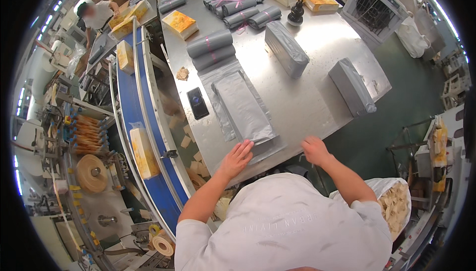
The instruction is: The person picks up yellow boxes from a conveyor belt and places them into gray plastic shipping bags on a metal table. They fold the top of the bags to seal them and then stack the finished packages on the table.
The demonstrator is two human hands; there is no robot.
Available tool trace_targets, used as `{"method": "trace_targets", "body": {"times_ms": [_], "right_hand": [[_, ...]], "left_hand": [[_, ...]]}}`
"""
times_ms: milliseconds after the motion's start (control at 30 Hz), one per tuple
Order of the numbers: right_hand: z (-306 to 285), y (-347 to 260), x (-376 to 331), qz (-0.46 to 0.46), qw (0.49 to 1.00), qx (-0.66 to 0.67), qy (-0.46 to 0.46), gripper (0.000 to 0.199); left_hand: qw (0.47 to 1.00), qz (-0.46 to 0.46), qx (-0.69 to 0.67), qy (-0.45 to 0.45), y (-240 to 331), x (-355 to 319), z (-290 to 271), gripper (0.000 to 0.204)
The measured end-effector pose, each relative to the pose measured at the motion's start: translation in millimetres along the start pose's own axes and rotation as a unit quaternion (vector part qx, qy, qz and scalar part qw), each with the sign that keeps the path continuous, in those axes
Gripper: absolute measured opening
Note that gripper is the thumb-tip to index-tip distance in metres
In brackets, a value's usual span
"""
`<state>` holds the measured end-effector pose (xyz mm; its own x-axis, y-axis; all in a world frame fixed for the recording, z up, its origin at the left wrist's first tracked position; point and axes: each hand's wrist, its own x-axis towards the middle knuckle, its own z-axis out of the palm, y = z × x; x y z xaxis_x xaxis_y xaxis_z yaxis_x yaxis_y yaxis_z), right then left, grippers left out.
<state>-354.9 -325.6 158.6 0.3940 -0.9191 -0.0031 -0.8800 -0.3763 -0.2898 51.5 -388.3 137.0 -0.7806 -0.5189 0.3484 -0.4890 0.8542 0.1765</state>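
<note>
grey bag [243, 107] lies forward against left grip [238, 159], fingers unclenched; right grip [316, 151] curled, can't tell if closed.

Bare R hand [315, 150]: fingertips partly hidden, grip unclear. White-shirted co-worker [99, 15], upper L: head blurred. Black rectangular phone [198, 103]: screen too small. Pale cloth T-shirt [282, 221]: cut off @ btm.
</note>
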Motion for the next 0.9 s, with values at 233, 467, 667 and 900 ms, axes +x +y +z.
{"method": "trace_targets", "body": {"times_ms": [233, 467, 667, 900], "right_hand": [[-7.0, -1.8, 136.5, -0.467, 0.872, -0.120, 0.077, 0.034], [46.5, 31.8, 148.5, -0.410, 0.904, 0.107, -0.055, 0.022], [66.1, 5.4, 157.8, 0.132, 0.883, 0.450, -0.020, 0.014], [87.2, -13.8, 198.0, 0.275, 0.901, 0.334, 0.031, 0.031]], "left_hand": [[0.994, 0.064, 0.039, -0.076, -19.2, 7.8, 2.5, 0.023], [0.987, -0.077, -0.093, -0.104, -27.7, -6.2, 3.1, 0.018], [0.789, -0.487, -0.352, 0.128, -18.1, 0.6, 31.8, 0.016], [0.629, -0.679, -0.336, 0.177, -48.6, 42.4, 61.2, 0.026]]}}
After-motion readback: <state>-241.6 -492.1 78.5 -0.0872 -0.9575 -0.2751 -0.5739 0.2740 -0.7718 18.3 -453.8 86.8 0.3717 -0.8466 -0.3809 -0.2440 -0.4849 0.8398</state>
